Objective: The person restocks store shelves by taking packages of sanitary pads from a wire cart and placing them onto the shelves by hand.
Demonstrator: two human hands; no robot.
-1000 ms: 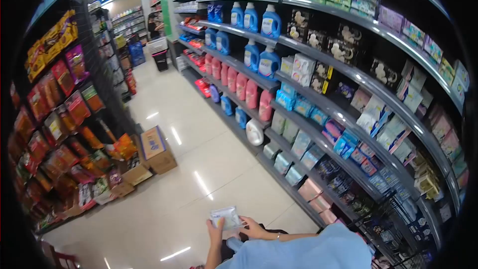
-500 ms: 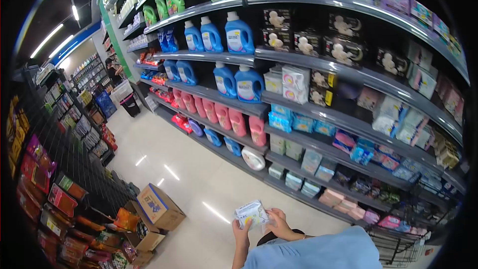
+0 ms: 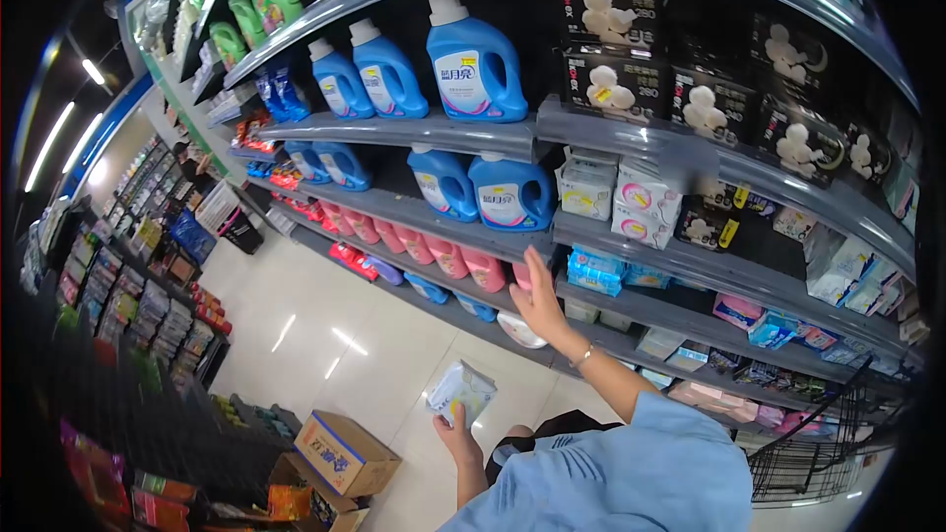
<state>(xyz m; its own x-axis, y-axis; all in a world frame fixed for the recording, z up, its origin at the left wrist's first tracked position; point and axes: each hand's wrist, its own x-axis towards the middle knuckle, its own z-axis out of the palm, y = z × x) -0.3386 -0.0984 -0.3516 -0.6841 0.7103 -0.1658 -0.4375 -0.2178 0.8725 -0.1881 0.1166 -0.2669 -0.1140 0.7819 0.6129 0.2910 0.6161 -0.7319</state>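
Low in front of me, my left hand (image 3: 457, 433) grips a white soft pack (image 3: 463, 387) by its lower edge, thumb on the front. It looks like a pack of sanitary pads, but the print is too small to read. My right hand (image 3: 540, 300) is raised toward the shelves, fingers stretched out and nothing in it. Behind its fingers stand pink detergent bottles (image 3: 482, 269) on a lower shelf. Above them are blue detergent bottles (image 3: 498, 192), with white packs (image 3: 645, 202) to the right of these.
Black sanitary pad boxes (image 3: 611, 84) fill an upper shelf. A cardboard box (image 3: 345, 453) stands on the floor at left, beside a rack of bagged goods. A black wire cart (image 3: 808, 458) is at lower right. Far down the aisle, a person (image 3: 192, 167) stands near a bin.
My right hand has let go of the white pack and moved up toward the shelves. The left hand keeps the pack, now slightly further left. The view has come closer to the shelves.
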